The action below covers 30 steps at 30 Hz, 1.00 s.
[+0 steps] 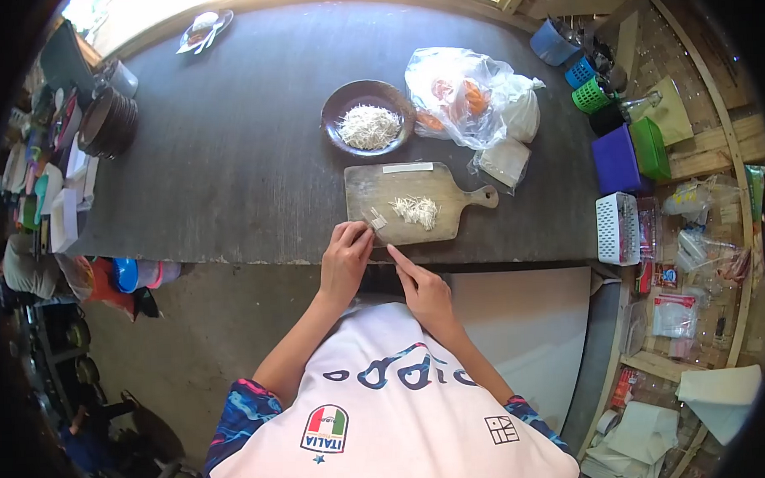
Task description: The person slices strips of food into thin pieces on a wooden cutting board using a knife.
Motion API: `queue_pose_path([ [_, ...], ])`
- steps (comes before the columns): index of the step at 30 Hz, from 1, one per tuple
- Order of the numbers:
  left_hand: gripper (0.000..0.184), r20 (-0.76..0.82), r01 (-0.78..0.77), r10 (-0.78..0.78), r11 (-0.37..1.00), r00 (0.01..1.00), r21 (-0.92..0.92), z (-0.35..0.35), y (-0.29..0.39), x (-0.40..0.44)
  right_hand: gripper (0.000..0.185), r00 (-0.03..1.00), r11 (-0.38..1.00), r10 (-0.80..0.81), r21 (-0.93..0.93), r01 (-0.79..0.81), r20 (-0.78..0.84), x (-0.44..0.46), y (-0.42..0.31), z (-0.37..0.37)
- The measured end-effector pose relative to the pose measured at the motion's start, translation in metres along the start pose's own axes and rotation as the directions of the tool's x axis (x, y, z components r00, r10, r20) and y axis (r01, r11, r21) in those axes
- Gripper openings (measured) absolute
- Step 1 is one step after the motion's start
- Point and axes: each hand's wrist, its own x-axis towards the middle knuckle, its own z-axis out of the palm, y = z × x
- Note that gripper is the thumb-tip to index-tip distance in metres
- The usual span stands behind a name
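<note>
A wooden cutting board (372, 187) with a handle on its right lies near the table's front edge. On it is a small heap of thin white strips (415, 212), and a few short white pieces (378, 220) lie farther left. My left hand (346, 257) is closed at the board's front left corner, its fingertips pressed together beside those pieces. My right hand (426, 295) is at the front edge, index finger stretched toward the board and other fingers curled. What either hand holds is too small or hidden to name. A long pale strip (408, 167) lies along the board's far side.
Behind the board stands a brown bowl (332, 114) of white shreds. Right of it are a clear plastic bag (453, 93) with orange items and a wrapped pale block (504, 163). Stacked dark bowls (109, 122) stand left. Baskets (618, 229) and shelves line the right wall.
</note>
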Motion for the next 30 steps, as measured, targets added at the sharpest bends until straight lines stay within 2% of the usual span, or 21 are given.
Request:
queue_pose_path([
  [5, 0.021, -0.006, -0.019, 0.019, 1.000, 1.000, -0.015, 0.001, -0.005, -0.001, 0.048, 0.994, 0.996, 0.087, 0.032, -0.089, 0.064, -0.007, -0.007, -0.007],
  [8, 0.022, -0.002, -0.020, 0.020, 1.000, 1.000, -0.016, 0.001, -0.004, -0.002, 0.049, 1.000, 1.000, 0.012, 0.023, -0.012, 0.018, 0.004, -0.003, 0.000],
  [14, 0.022, 0.010, -0.003, 0.003, 1.000, 1.000, -0.011, -0.001, -0.005, -0.003, 0.048, 0.996, 0.997, 0.068, 0.032, -0.070, 0.059, -0.012, -0.006, -0.011],
  [17, 0.023, 0.004, -0.004, 0.004, 1.000, 1.000, -0.004, 0.000, -0.002, -0.003, 0.049, 0.999, 0.997, -0.040, 0.068, 0.042, -0.028, 0.001, 0.001, 0.002],
  [20, 0.023, 0.011, -0.012, 0.012, 1.000, 1.000, -0.001, -0.002, -0.003, -0.004, 0.048, 0.997, 0.998, 0.045, 0.034, -0.047, 0.063, -0.002, -0.012, -0.011],
  [30, 0.023, 0.005, -0.013, 0.013, 1.000, 1.000, -0.004, 0.000, -0.005, -0.004, 0.049, 0.998, 0.998, 0.044, 0.038, -0.046, 0.049, 0.000, -0.008, -0.007],
])
